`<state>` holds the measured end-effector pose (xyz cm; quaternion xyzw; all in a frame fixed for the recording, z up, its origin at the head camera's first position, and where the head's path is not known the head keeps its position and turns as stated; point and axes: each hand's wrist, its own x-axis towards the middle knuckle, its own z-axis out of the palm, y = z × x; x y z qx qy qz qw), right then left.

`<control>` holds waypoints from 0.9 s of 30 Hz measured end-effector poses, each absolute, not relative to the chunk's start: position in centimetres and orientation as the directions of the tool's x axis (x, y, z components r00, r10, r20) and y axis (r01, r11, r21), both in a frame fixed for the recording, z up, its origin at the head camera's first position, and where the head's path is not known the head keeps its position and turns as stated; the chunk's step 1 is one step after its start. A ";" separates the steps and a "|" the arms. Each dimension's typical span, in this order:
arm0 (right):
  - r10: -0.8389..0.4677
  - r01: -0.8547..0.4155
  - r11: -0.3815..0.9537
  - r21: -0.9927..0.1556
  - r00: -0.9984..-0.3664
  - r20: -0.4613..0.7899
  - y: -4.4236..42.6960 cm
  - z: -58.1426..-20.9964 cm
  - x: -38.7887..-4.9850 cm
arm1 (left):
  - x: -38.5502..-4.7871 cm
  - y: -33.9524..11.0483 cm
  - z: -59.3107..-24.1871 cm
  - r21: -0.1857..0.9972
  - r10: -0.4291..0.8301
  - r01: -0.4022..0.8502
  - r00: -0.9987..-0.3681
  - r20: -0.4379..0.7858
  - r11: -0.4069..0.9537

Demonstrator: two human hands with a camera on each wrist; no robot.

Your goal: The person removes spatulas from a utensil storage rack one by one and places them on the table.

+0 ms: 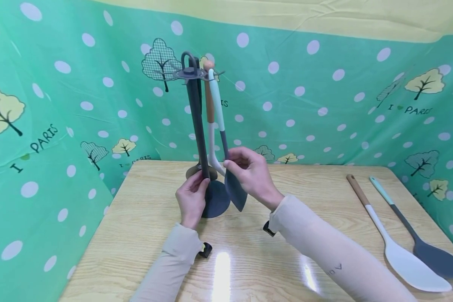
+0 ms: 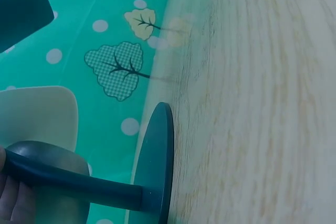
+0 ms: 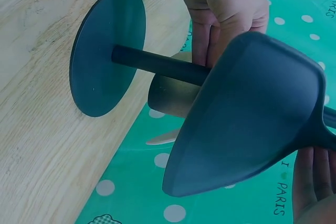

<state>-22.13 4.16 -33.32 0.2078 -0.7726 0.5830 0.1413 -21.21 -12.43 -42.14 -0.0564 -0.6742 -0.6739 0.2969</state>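
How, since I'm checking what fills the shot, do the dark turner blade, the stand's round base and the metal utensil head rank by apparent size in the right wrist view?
1. Dark turner blade, nearest the camera
2. Round base
3. Metal utensil head, partly hidden
Nearness leaves true sizes unsure.

In the head view, the left hand (image 1: 191,199) hides the low end of the black pole (image 1: 198,126), and the pole covers part of a ladle (image 1: 213,173) behind it. The lying dark spatula (image 1: 438,259) is cut off at the right. Writing (image 1: 338,266) on the right sleeve (image 1: 321,239) is too small to read.
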 end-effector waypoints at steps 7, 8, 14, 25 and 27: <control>-0.158 -0.495 0.249 -0.832 -0.869 0.470 3.9 -31.5 -20.4 | -21.2 -12.4 -42.1 0.880 -0.321 0.469 -0.825 0.466 0.073; -0.158 -0.497 0.255 -0.830 -0.868 0.471 3.9 -31.1 -20.0 | -21.2 -12.4 -42.1 0.881 -0.320 0.468 -0.826 0.465 0.072; -0.155 -0.513 0.268 -0.815 -0.858 0.489 3.8 -30.5 -19.3 | -21.2 -12.4 -42.1 0.883 -0.318 0.464 -0.829 0.460 0.069; -0.142 -0.529 0.264 -0.807 -0.849 0.509 4.2 -30.4 -19.4 | -21.1 -12.4 -42.1 0.882 -0.327 0.465 -0.824 0.464 0.079; -0.139 -0.528 0.260 -0.808 -0.849 0.510 4.2 -30.4 -19.4 | -21.1 -12.4 -42.1 0.882 -0.326 0.465 -0.823 0.464 0.080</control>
